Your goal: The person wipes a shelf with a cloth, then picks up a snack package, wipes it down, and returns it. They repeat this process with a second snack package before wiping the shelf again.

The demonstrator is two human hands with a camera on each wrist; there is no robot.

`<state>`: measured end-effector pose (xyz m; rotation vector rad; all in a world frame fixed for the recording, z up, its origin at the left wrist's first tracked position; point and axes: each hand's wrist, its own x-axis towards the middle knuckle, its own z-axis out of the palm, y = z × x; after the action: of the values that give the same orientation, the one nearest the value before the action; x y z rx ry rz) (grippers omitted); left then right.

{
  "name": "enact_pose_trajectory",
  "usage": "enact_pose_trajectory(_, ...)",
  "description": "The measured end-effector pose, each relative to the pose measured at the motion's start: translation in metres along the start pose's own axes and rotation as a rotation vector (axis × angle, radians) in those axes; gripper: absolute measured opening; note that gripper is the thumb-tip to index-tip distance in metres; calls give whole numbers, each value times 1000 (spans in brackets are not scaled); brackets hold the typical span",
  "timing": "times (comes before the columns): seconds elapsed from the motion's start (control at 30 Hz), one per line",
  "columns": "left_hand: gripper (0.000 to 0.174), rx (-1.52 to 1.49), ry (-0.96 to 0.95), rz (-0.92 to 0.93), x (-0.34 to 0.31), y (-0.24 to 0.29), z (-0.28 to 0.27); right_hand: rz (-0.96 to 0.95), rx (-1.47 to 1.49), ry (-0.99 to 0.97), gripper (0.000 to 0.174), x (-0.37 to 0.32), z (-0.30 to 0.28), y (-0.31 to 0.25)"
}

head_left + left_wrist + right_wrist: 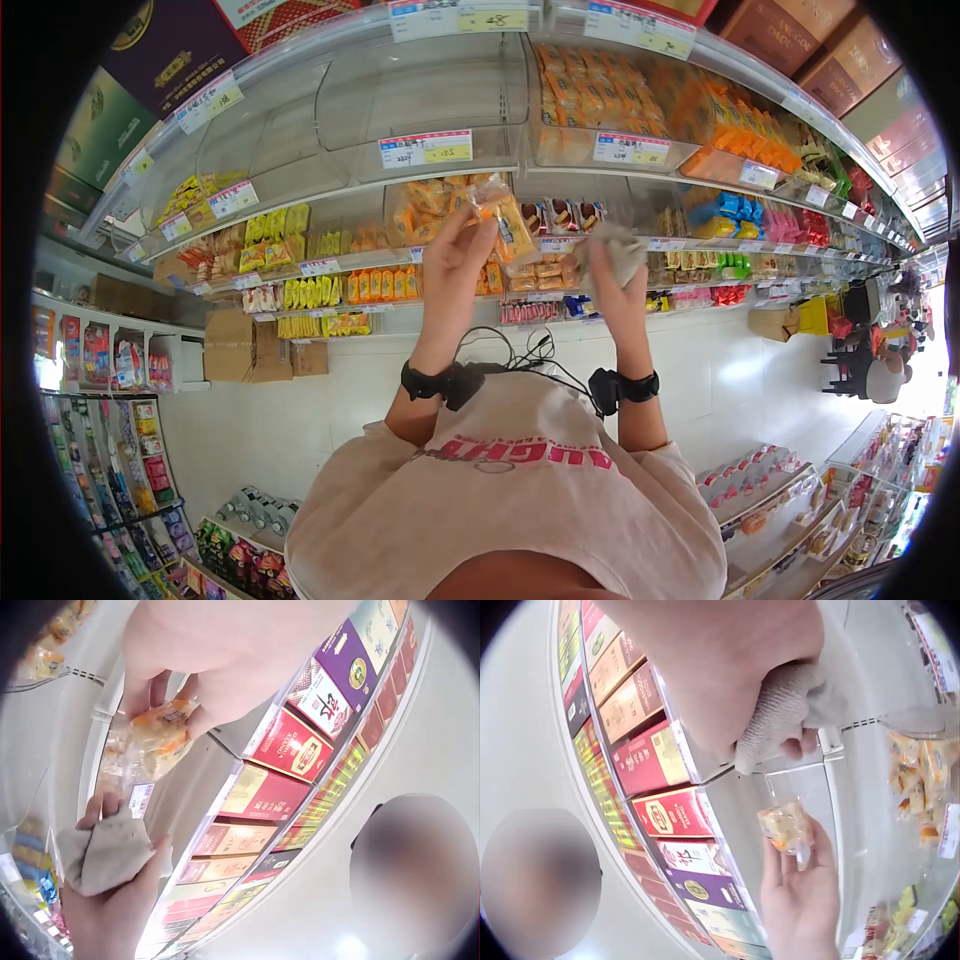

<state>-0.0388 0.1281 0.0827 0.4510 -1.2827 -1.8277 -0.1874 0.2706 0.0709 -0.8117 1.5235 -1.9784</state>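
Observation:
My left hand pinches a clear-wrapped pastry packet with orange print, held up in front of the snack shelves. In the left wrist view, thumb and fingers grip the packet by its edge. A crumpled grey cloth is in my right hand, which is beside the packet and a little to its right. The right wrist view shows fingers curled round the cloth, with the left hand and the packet below it. Similar orange packets lie in the bin behind the left hand.
Clear plastic bins with price tags line the upper shelf. Orange packets fill one bin at right. Boxed goods stand on top. Cardboard boxes sit on the floor at left. A person is far right.

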Motion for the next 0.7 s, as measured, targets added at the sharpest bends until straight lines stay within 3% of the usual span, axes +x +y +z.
enact_pose_trajectory(0.07,52,117,-49,38,1,-3,-14,-10,-2,-48,31,6,11,2)
enact_pose_trajectory(0.17,65,66,-159,-119,-12,-4,-9,24,-22,-99,33,3,52,-6)
enact_pose_trajectory(0.2,72,177,-125,-24,-13,-6,-9,52,-58,-115,32,5,62,-5)
enact_pose_trajectory(0.37,72,177,-102,-136,-16,-5,-48,111,-87,-124,23,5,92,21)
enact_pose_trajectory(0.57,69,195,-197,-171,-14,-3,-72,346,231,-3,19,-2,110,24)
enact_pose_trajectory(0.7,64,58,-345,-261,-9,-19,-86,273,51,-53,18,-1,89,41)
